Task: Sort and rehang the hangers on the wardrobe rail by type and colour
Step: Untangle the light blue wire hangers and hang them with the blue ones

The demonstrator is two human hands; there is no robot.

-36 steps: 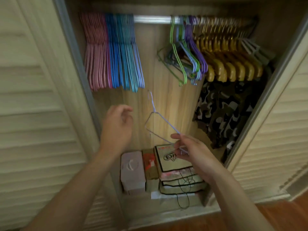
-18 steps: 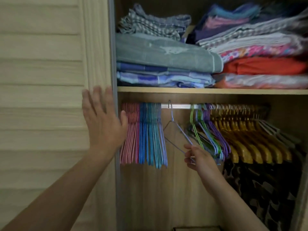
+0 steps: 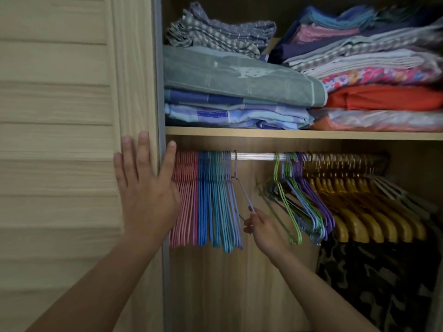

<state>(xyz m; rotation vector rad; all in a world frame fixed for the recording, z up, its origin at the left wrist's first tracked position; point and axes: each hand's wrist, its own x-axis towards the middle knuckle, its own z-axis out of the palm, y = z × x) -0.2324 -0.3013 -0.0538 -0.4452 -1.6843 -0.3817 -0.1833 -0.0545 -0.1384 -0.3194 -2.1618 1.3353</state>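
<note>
R hand pinches lilac wire hanger at its lower corner; hook sits on rail, just right of blue bunch. L hand flat, fingers straight, on door edge. Hanger's bottom bar hidden behind hand. No writing legible.

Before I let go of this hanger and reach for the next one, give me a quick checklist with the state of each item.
1. Hook of the pale purple hanger over the rail: ok, it sits on the bare stretch.
2. Right hand grip: ok, it pinches the hanger's lower wire.
3. Hanger beside matching colours: ok, it hangs next to the blue hangers.
4. Hanger pushed tight against that bunch: not ok, its lower part swings out towards the hand.
5. Left hand out of the way: ok, flat on the door frame.
6. Mixed hangers sorted: not ok, green and purple ones are tangled.
</note>
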